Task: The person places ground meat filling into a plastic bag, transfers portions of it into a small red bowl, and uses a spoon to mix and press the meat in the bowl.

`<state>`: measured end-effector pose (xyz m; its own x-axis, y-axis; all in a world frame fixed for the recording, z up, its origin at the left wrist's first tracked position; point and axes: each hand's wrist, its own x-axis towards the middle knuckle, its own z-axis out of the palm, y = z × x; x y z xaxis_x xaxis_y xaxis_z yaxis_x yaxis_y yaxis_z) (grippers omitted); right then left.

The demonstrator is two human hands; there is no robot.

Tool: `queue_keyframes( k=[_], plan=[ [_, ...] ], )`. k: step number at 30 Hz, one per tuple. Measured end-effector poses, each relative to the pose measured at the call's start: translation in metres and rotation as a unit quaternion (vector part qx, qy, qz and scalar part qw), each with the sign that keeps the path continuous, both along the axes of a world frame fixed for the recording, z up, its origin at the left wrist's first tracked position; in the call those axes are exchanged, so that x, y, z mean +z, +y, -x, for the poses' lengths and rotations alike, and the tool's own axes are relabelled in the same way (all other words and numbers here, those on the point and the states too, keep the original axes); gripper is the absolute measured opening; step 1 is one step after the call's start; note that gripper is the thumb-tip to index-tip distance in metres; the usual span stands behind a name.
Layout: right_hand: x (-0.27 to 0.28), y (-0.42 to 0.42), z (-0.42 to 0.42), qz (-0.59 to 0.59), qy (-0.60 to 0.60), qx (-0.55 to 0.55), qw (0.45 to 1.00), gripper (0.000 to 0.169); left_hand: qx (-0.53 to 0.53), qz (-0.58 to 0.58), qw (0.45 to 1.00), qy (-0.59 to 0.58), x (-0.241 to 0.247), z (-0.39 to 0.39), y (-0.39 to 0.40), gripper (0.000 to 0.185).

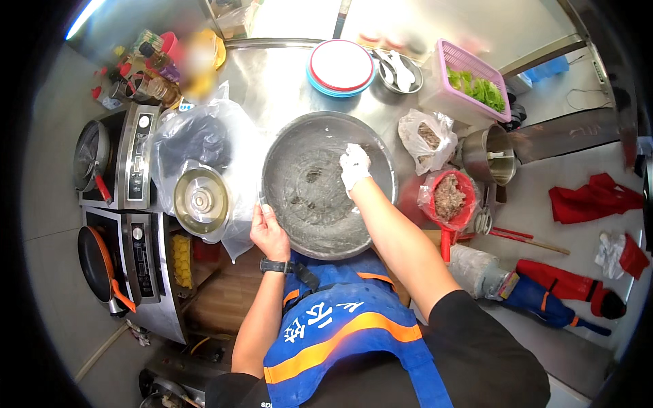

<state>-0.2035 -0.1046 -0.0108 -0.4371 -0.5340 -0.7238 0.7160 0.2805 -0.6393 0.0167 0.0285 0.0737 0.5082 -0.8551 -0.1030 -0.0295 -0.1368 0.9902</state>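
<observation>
A large dark grey basin [326, 229] stands before me at the counter's near edge, its inner wall smeared with pale residue. My left hand [270, 237] grips its rim at the lower left, thumb on top. Inside the basin, toward its right wall, is my right hand [355, 166], covered in white to the wrist by what looks like a thin glove. Its fingers are bunched, and whether they hold anything is hidden. Small dark wet patches show on the basin's floor.
Left are a plastic-lined bowl of yellowish liquid [201, 201] and induction cookers [142, 153] with pans. Behind stand stacked plates [342, 64] and a steel bowl of spoons [400, 74]. Right are a lettuce basket [449, 71], a bagged brown food [427, 140] and a red strainer of minced filling [449, 199].
</observation>
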Motion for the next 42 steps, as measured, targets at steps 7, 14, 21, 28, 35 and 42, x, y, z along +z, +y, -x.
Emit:
queue_keyframes(
  k=[7, 14, 21, 28, 35, 42],
  plan=[
    [0.018, -0.039, -0.040, 0.119, -0.074, -0.032, 0.990, 0.044, -0.015, -0.022, 0.999, 0.031, 0.002, -0.002, 0.004, 0.040],
    [0.051, -0.017, -0.014, 0.323, -0.260, 0.238, 0.878, 0.038, -0.031, -0.007, 0.999, -0.008, 0.005, -0.019, -0.007, 0.038],
    [0.095, 0.015, 0.035, 0.074, 0.646, 0.574, 0.498, 0.022, -0.068, 0.027, 0.997, 0.031, 0.012, -0.033, -0.027, 0.034],
    [0.027, 0.049, 0.037, 0.036, 0.627, 0.687, 0.366, 0.032, -0.045, 0.061, 0.994, 0.074, 0.016, -0.024, -0.037, 0.031],
    [0.020, 0.071, 0.052, 0.074, 0.471, 0.678, 0.560, 0.016, -0.027, 0.058, 0.997, 0.047, 0.019, -0.020, -0.045, 0.029],
    [0.045, -0.006, 0.025, 0.139, 0.669, 0.598, 0.419, 0.019, -0.025, 0.076, 0.997, 0.003, 0.020, -0.022, -0.036, 0.030]
  ],
)
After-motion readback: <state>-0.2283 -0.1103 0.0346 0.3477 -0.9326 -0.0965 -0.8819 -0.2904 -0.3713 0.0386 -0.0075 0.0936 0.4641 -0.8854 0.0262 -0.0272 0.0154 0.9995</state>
